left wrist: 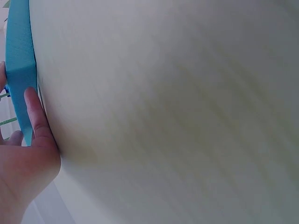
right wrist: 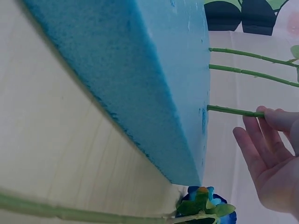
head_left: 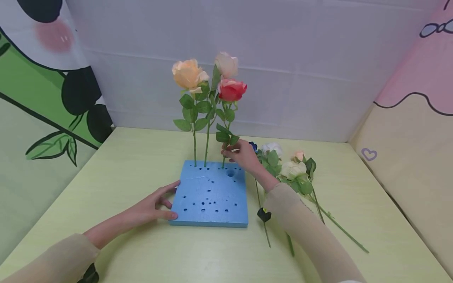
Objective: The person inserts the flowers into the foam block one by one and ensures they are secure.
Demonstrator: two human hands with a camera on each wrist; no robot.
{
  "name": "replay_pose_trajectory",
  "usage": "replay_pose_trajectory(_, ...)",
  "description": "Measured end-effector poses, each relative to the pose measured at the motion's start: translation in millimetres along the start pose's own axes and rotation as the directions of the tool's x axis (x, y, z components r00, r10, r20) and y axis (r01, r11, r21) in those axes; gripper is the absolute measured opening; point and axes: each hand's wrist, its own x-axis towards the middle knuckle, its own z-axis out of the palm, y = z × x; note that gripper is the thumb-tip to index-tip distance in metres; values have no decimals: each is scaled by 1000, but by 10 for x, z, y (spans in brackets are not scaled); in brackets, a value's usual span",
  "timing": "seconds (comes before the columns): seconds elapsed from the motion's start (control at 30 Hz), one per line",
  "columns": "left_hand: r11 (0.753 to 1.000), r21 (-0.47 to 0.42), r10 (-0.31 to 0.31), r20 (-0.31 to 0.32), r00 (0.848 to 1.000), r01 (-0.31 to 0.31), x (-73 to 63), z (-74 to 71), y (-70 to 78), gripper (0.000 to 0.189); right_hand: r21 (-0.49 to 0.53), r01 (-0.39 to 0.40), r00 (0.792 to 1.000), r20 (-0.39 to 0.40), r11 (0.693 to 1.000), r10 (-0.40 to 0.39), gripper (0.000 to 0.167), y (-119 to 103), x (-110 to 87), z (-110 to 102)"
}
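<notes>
My right hand (head_left: 242,155) pinches the green stem of a red rose (head_left: 232,90) between thumb and fingers. The stem's lower end meets a hole near the back edge of a blue foam block (head_left: 196,188). In the right wrist view, the fingers sit on the stem (right wrist: 233,110) a short way from the foam. Further left along that edge, a peach rose (head_left: 189,74) and a pale pink rose (head_left: 227,65) stand upright. My left hand (head_left: 157,205) rests against the block's left side, its thumb at the front corner. The left wrist view shows a straight finger (left wrist: 37,114) along the side.
Right of the block lie loose flowers: a white one (head_left: 271,148), a cream rose (head_left: 293,169), a small peach one (head_left: 299,155) and a blue one (right wrist: 210,205). Their stems stretch forward across the table, partly under the right sleeve (head_left: 301,224). A pale cloth backdrop (head_left: 301,90) rises behind.
</notes>
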Motion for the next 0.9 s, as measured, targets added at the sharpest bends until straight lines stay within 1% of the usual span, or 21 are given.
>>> replay_pose_trajectory(0.2,1000,4,7,-1,1000,-7,-3,0,1,96,-14,11,1000,-6,1000,-11,15,21,10,7)
replay_pose_trajectory(0.4,1000,-3,7,5,1000,-7,-8,-1,5,96,-17,11,1000,14,1000,-11,21,27,10,-10)
replay_pose_trajectory(0.63,1000,-9,6,10,1000,-6,-1,-2,5,96,1,13,999,40,1000,-13,23,10,0,-33)
replay_pose_trajectory(0.73,1000,-5,6,7,1000,-6,-2,-2,4,96,9,23,999,41,1000,-23,22,17,2,-31)
replay_pose_trajectory(0.9,1000,1,7,8,1000,-7,-5,-3,5,96,7,38,999,32,999,-39,28,58,3,-23)
